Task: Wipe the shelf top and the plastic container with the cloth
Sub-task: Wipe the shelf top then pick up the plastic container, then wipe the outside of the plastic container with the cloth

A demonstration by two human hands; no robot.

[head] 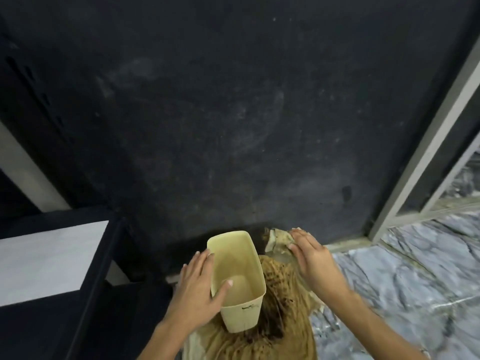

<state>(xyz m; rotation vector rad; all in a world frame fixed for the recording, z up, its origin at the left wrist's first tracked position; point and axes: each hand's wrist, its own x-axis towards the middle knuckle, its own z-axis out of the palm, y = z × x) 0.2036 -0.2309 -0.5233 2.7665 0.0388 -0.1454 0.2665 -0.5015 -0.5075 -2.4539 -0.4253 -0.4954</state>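
Note:
The dark, dusty shelf top [233, 113] fills most of the view, with faint wipe smears on it. An open cream plastic container [237, 279] is held in front of its near edge. My left hand [197, 289] grips the container's left wall, thumb inside the rim. My right hand [314, 258] is closed on a crumpled grey-beige cloth [276, 241] just right of the container, at the shelf's front edge. The cloth is mostly hidden under my fingers.
A grey metal frame post [426, 141] runs along the shelf's right side. Grey marble floor [405, 279] lies at the lower right. A black shelf frame with a white panel [49, 258] stands at the left. My brown patterned clothing [275, 315] is below the container.

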